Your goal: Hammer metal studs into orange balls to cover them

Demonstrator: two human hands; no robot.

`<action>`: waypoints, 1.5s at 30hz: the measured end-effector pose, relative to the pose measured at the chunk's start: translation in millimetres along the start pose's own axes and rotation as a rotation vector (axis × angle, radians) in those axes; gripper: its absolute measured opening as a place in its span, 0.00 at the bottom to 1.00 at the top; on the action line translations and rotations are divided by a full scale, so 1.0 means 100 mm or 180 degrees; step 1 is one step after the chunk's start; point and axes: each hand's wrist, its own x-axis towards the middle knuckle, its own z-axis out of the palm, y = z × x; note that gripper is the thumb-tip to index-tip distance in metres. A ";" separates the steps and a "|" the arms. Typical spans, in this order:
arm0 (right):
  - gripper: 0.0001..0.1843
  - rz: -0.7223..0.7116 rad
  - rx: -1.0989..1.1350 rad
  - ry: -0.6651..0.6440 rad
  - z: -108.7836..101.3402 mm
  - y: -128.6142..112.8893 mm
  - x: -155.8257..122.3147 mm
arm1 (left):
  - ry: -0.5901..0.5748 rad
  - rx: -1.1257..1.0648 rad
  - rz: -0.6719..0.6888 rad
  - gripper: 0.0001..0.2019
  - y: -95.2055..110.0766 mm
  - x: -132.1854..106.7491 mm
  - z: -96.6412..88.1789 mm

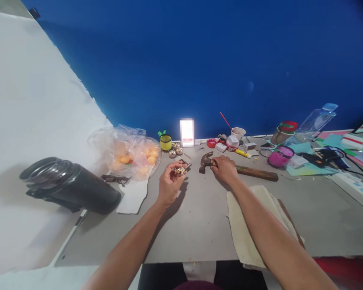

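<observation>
Raised over the middle of the grey table, my left hand [168, 186] pinches a small gold-and-dark patterned ball [179, 172] between thumb and fingers. A small dark flat piece [185, 163] shows just beyond the fingertips; whether it is held or lies on the table I cannot tell. To the right, my right hand [226, 169] closes round the wooden handle of a claw hammer [257, 173], close to its rusty head. The hammer lies sideways with its head to the left. Several similar patterned balls [176, 151] sit together behind my left hand.
A dark flask [78, 185], eyeglasses [115, 178] and a clear bag of orange balls [133, 155] are on the left. A lit phone [186, 133] stands by the blue wall. A beige cloth [238, 229] lies under my right forearm. A power strip [357, 189] is far right.
</observation>
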 end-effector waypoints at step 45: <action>0.13 0.0034 0.0003 -0.0009 -0.03 -0.02 -0.01 | 0.0409 0.1111 0.0004 0.23 -0.20 0.09 -0.15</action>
